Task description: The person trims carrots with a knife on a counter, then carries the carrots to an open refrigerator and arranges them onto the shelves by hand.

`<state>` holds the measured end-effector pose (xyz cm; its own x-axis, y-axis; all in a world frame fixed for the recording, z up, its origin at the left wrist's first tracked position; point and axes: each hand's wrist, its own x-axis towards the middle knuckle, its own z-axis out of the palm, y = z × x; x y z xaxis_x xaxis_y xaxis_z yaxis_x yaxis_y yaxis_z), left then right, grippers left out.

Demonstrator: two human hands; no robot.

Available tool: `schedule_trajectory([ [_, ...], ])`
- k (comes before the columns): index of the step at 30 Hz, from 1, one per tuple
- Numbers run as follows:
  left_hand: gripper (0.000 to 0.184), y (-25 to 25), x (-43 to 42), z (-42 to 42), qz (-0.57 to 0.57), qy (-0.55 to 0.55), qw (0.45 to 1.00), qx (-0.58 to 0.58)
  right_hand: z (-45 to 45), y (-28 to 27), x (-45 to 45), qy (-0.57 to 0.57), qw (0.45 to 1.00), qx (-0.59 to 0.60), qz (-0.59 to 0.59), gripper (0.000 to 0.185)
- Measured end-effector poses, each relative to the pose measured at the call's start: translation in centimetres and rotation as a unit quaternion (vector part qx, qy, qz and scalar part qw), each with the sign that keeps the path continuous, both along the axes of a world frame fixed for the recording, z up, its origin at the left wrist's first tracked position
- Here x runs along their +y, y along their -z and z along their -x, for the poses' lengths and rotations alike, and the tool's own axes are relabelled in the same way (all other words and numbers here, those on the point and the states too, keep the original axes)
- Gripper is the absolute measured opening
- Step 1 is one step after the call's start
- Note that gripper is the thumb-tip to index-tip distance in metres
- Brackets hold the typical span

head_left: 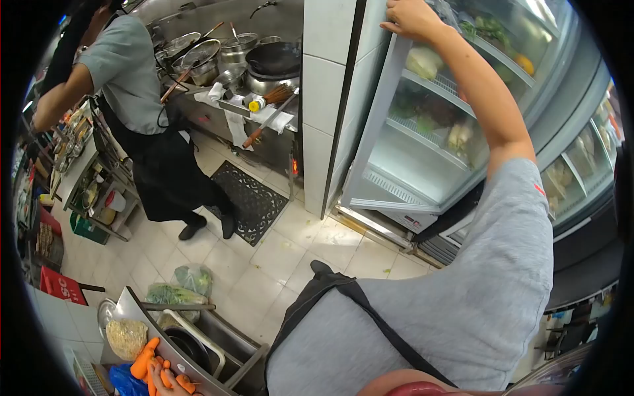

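My right hand (414,18) is raised at the top, its fingers curled on the edge of a glass fridge door (376,125). Bagged vegetables (424,61) lie on shelves behind the glass. At the bottom left, my left hand (173,387) has its fingers round orange carrots (142,361); the frame edge cuts off part of this hand. Beside the carrots are a clear bag of pale food (127,338) and a blue bag (127,381).
A co-worker (142,99) in a black apron stands at the left. Pans and a wok (274,59) sit on the stove. A black mat (247,201) and bagged greens (193,280) lie on the tiled floor. A metal sink or bin (228,336) stands below.
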<state>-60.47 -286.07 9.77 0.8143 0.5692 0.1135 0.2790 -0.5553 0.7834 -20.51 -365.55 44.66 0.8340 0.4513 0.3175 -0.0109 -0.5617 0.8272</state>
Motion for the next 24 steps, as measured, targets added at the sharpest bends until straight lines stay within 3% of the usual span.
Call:
schedule_trajectory([
  [3,0.033,-3.2,-3.7,0.6,0.027,-0.002,0.996,-0.085,8.9,-0.7,5.5,0.009,0.999,0.019,-0.045,0.036],
  [5,0.035,-2.8,-1.8,1.2,0.005,0.020,0.998,-0.064,14.4,-0.4,8.2,0.033,0.996,0.030,-0.078,0.033],
  [7,0.037,-2.3,0.4,2.0,-0.022,0.042,0.998,-0.040,19.6,0.5,9.4,-0.179,0.961,-0.047,-0.205,0.023],
  [9,0.042,-1.4,2.8,2.2,-0.199,0.063,0.978,-0.010,24.7,0.9,10.7,-0.214,0.942,-0.088,-0.242,0.014],
  [11,0.048,-2.8,3.3,1.5,-0.250,0.095,0.964,-0.007,29.4,2.3,10.2,-0.250,0.892,-0.198,-0.322,0.011],
  [15,0.030,-1.7,5.1,-0.6,-0.262,0.073,0.962,-0.036,39.4,4.5,9.6,-0.218,0.833,-0.446,-0.245,0.019],
  [17,0.028,-2.6,4.2,-2.1,-0.157,0.085,0.984,-0.017,43.2,6.7,8.5,-0.231,0.741,-0.540,-0.327,0.031],
  [18,0.028,-2.7,3.6,-2.8,-0.162,0.086,0.983,-0.023,44.4,7.5,8.3,-0.229,0.736,-0.547,-0.327,0.031],
  [20,0.029,-2.7,1.7,-4.0,-0.172,0.116,0.977,-0.052,46.1,9.0,7.5,-0.198,0.663,-0.615,-0.380,0.040],
  [22,0.029,-3.3,-1.1,-5.5,-0.175,0.121,0.976,-0.047,49.3,9.6,4.0,-0.005,0.733,-0.614,-0.293,0.043],
  [24,0.025,-3.0,-4.4,-6.8,-0.182,0.121,0.973,-0.078,55.8,10.3,-2.8,-0.046,0.770,-0.612,-0.175,0.039],
])
